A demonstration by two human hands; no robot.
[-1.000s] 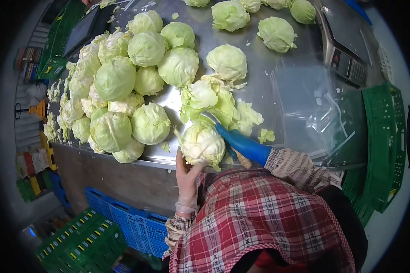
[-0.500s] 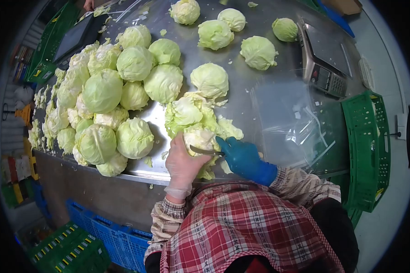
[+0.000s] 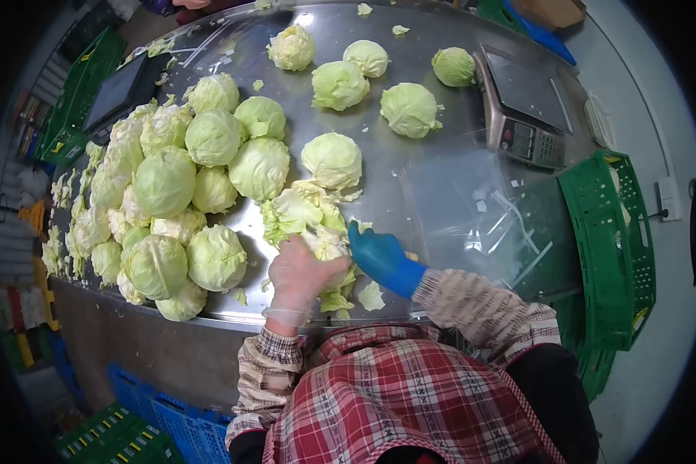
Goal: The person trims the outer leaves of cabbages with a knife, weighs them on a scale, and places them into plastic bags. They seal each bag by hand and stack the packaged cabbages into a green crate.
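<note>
My left hand [image 3: 298, 272], in a thin clear glove, is closed on a partly trimmed cabbage [image 3: 326, 244] near the table's front edge. Against the right side of that cabbage is my right hand [image 3: 379, 257], in a blue glove, with its fingers wrapped round a knife; a bit of the handle [image 3: 412, 256] sticks out behind the hand, and the blade is hardly visible. Loose outer leaves [image 3: 294, 210] lie just beyond the cabbage, with more leaves below it. A whole cabbage [image 3: 332, 161] sits farther back.
A big heap of cabbages [image 3: 164, 182] fills the table's left. Several single cabbages [image 3: 410, 110] stand at the back. On the right are clear plastic bags [image 3: 456, 201], a scale [image 3: 522, 116] and a green crate [image 3: 607, 255]. Another person's arm shows at the top left.
The view has shifted, so the table contents appear farther left and lower. The knife blade, earlier plain across the cabbage, now hardly shows. Both hands remain at the cabbage.
</note>
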